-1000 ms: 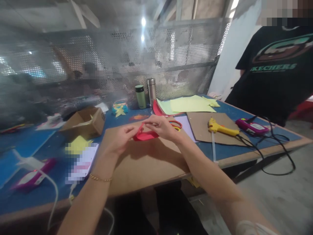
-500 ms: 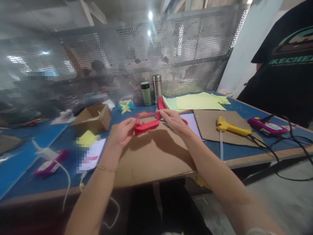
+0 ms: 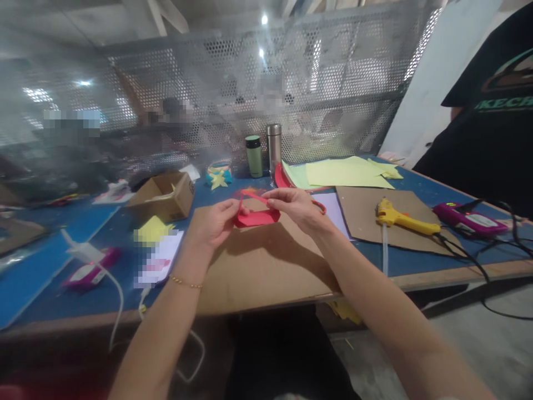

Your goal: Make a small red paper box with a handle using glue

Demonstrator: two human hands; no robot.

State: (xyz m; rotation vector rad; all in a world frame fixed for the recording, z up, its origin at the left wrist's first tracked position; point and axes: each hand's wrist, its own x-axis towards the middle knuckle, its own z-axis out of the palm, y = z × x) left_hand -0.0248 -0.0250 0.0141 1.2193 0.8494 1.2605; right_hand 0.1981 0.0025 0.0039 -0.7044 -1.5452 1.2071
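Observation:
A small red basket-shaped piece (image 3: 257,218), with a thin strip arching over it, is held above a brown cardboard sheet (image 3: 266,272). Its left end is pinched by my left hand (image 3: 219,222), fingers closed. At the other end, my right hand (image 3: 293,205) is closed on the strip where it meets the red side. A red loop (image 3: 320,206), like a scissor handle, shows just beyond my right hand; the rest is hidden. Behind my hands stands a small blue and yellow basket (image 3: 219,175) with a star shape on its front.
Right of me, a yellow glue gun (image 3: 406,218) rests on another cardboard piece (image 3: 353,208), near a purple device (image 3: 468,219) with black cables. Pale yellow sheets (image 3: 350,172), a green tumbler (image 3: 254,158) and a steel flask (image 3: 273,147) stand behind. A cardboard box (image 3: 175,200) and a phone (image 3: 160,261) are left.
My right hand has shifted its fingers along the strip, which now arches more clearly over the red piece. The red piece sits more level. The whole view has swung slightly left.

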